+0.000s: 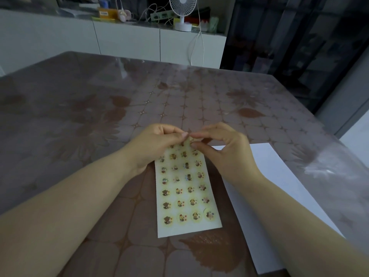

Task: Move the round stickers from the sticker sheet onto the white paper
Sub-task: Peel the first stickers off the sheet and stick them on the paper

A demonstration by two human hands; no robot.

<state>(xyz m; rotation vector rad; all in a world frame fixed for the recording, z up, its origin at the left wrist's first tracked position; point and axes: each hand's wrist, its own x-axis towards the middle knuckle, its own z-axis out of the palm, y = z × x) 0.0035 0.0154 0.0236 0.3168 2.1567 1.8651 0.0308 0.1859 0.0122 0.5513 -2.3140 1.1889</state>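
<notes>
Sticker sheet [185, 226] lies on surface [99, 116] w/ rows of round stickers [192, 201]; white paper [279, 186] just beside it, on the right. At far end, left hand [157, 144] pinches sheet edge and right hand [221, 148] pinches far-right corner; sticker lift unclear. Stickers prob. thin, floppy, tacky: take by rim w/ nail.

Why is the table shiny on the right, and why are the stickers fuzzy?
Head view: dim light bounces off the glossy brown patterned table, leaving a white glare patch near its right edge; the round stickers on the pale yellow sticker sheet are blurred; the wide lens curves the table's edges.
</notes>
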